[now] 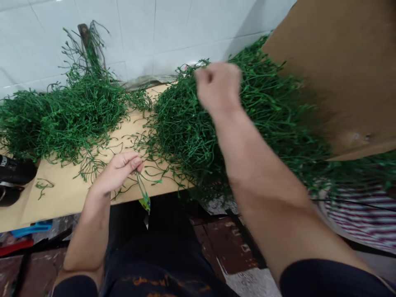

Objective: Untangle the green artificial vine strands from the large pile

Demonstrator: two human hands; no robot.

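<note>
My left hand point(126, 164) is closed in a pinch above the front edge of the table. From its fingertips hang a few thin green stems point(142, 185), with a small yellow-green tag-like piece point(145, 204) lower down. My right hand point(220, 86), slightly blurred, is curled like a fist over the big heap of green stems point(185, 123) with small budded tips. Whatever its fingers may hold is hidden. Loose stems point(91, 165) lie scattered on the brown board near my left hand.
A second stem heap point(71, 111) lies at the left, around an upright brown post point(83, 35). Brown cardboard point(343, 78) rises at the right, and white tiles point(139, 33) line the back. A black object point(17, 169) stands at the left edge. Brown board point(62, 198) covers the table.
</note>
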